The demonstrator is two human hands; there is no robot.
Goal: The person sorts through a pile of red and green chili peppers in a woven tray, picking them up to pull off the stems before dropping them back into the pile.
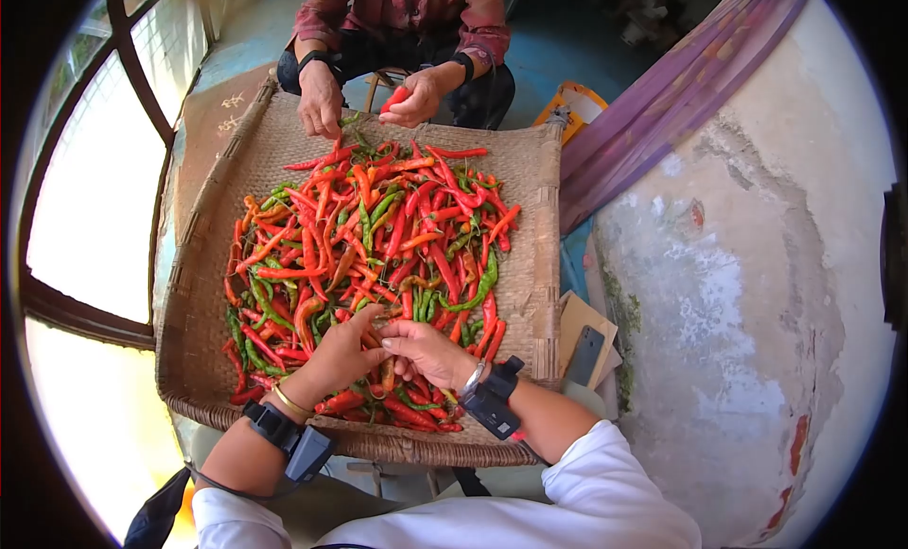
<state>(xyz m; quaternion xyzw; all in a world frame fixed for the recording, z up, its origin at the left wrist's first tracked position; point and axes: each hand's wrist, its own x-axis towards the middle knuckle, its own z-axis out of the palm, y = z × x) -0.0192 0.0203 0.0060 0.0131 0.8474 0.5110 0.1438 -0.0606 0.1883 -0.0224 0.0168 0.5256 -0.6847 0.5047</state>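
A heap of chili peppers [369, 237], mostly red with some green and orange ones, lies in a shallow woven basket [534, 218]. Over the near part of the heap, my left hand [342, 355] and my right hand [430, 353] meet with fingertips pinched together. Between them shows a brownish-orange chili pepper [388, 373], largely hidden by the fingers. Both hands are closed around it, as far as I can see. Loose red peppers lie below my wrists, near the basket's front rim.
Across the basket sits another person; their right hand [322, 104] is at the heap and their left hand [416, 97] holds a red pepper. At right are a phone [584, 353] on a box, a purple curtain [653, 104] and a worn wall [738, 265]. Windows stand left.
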